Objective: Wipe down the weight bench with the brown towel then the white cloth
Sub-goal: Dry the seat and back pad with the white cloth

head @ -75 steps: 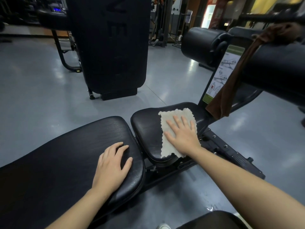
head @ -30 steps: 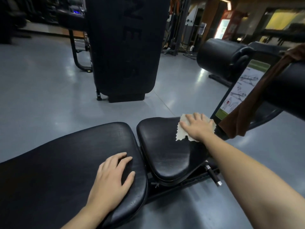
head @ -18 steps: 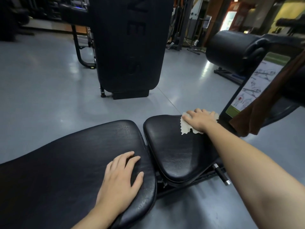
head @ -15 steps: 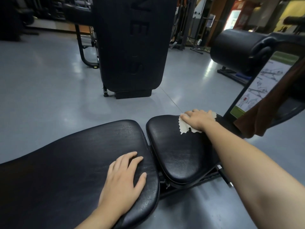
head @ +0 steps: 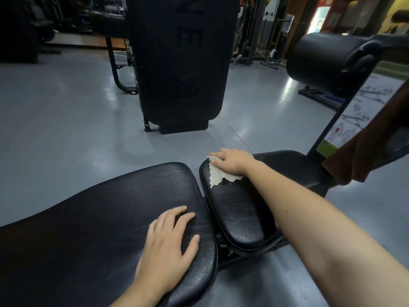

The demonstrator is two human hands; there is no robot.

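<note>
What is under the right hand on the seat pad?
The white cloth, bunched on the seat pad; its ragged edge sticks out toward the camera. The right hand hides the rest of it.

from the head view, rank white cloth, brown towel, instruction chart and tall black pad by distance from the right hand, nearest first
1. white cloth, under the right hand
2. instruction chart, right
3. brown towel, far right; too close to call against the chart
4. tall black pad, across the floor
</note>
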